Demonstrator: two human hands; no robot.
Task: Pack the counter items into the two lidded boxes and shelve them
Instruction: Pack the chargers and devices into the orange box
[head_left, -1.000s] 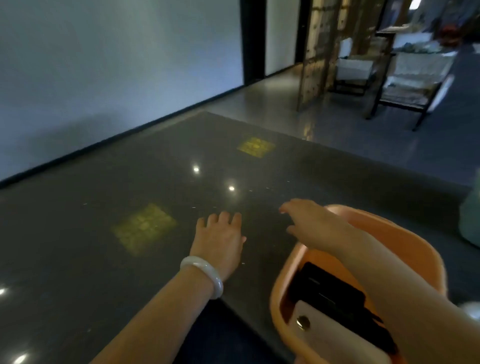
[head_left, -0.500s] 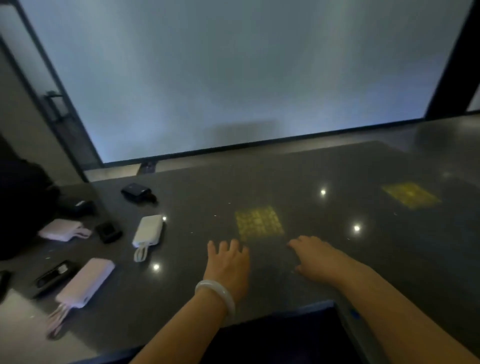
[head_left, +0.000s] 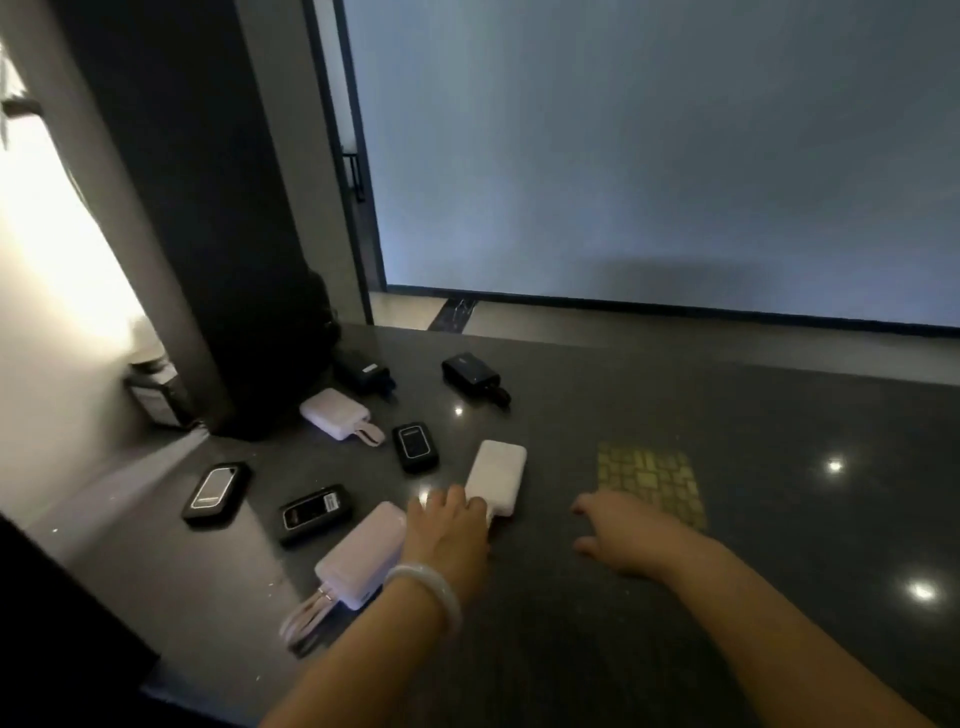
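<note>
Several power banks lie on the dark counter (head_left: 675, 649). My left hand (head_left: 448, 530), with a pale bangle on the wrist, reaches between two of them: its fingertips touch the near end of a white power bank (head_left: 496, 475), and a pink one with a cable loop (head_left: 363, 556) lies just to its left. My right hand (head_left: 618, 535) hovers open above the bare counter to the right and holds nothing. Farther off lie a second pink bank (head_left: 335, 413) and several black ones (head_left: 414, 447), (head_left: 314, 513), (head_left: 215, 491), (head_left: 470, 375), (head_left: 363, 371). No box is in view.
A dark pillar (head_left: 208, 234) and a dark bag stand at the counter's back left. A large pale wall panel (head_left: 649, 156) rises behind the counter. A yellow patterned reflection (head_left: 649, 478) and light spots show on the counter to the right.
My view has swung left, away from the orange box and onto the power banks. My left hand has reached the white power bank; my right hand has followed beside it.
</note>
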